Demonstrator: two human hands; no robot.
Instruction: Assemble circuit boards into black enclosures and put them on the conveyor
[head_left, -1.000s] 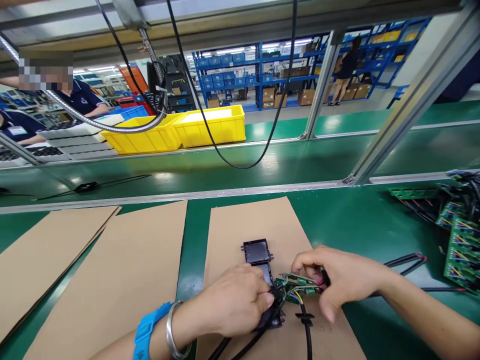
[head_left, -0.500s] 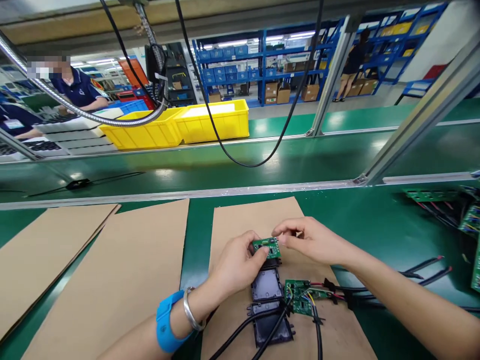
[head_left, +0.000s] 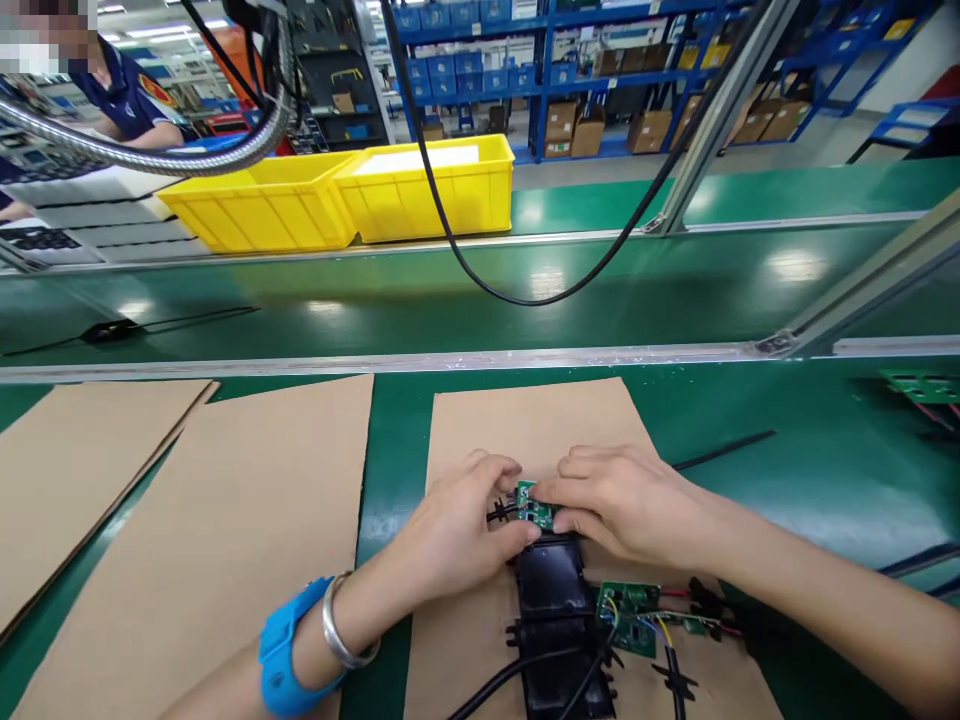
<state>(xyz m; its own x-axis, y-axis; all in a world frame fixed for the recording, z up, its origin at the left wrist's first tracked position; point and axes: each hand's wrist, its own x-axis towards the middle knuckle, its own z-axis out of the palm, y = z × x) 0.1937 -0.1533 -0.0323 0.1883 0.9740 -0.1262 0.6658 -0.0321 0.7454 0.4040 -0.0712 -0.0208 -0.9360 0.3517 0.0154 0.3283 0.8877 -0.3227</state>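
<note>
A small green circuit board [head_left: 534,508] lies between my two hands, at the far end of a black plastic casing [head_left: 553,580]. My left hand [head_left: 469,515] grips its left side between thumb and fingers, with a black cable piece beside it. On the board's right side my right hand [head_left: 619,500] presses with its fingertips and thumb. A larger green board [head_left: 630,615] with coloured wires and black cables rests right of the casing, on a cardboard sheet [head_left: 465,640].
More cardboard sheets [head_left: 247,540] lie at the left. Yellow bins [head_left: 442,190] stand beyond the metal rail [head_left: 420,362]. A black cable [head_left: 540,300] hangs in front. Another board [head_left: 926,386] is at the right edge. Part of a person [head_left: 131,95] shows at upper left.
The view has tilted down and shifted. The small board has turned, and my right hand now touches its right side. The casing appears glossier and darker.
</note>
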